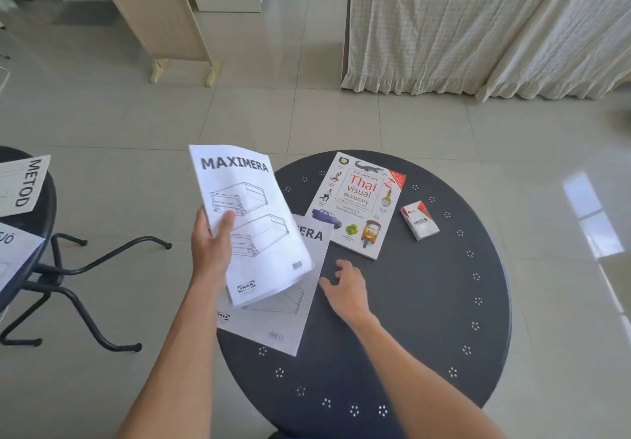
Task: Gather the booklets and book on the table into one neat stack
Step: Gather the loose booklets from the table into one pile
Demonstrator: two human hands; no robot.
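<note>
The left hand (pixel 211 244) is raised over the left edge of the round dark table (pixel 426 319), forearm reaching up from the lower left. It pinches a white MAXIMERA booklet (pixel 249 220) near its left edge, thumb on the cover and fingers behind, holding it tilted in the air. The right hand (pixel 346 288) reaches forward low over the table, palm down, fingers loosely spread and empty, its fingertips just beside the right edge of a second MAXIMERA booklet (pixel 283 319). That booklet lies flat on the table, partly hidden under the lifted one. Beyond the right hand lies the Thai visual dictionary (pixel 358 203), flat, its near left corner meeting the flat booklet. A small red-and-white VESS pack (pixel 420 220) lies just right of the dictionary.
</note>
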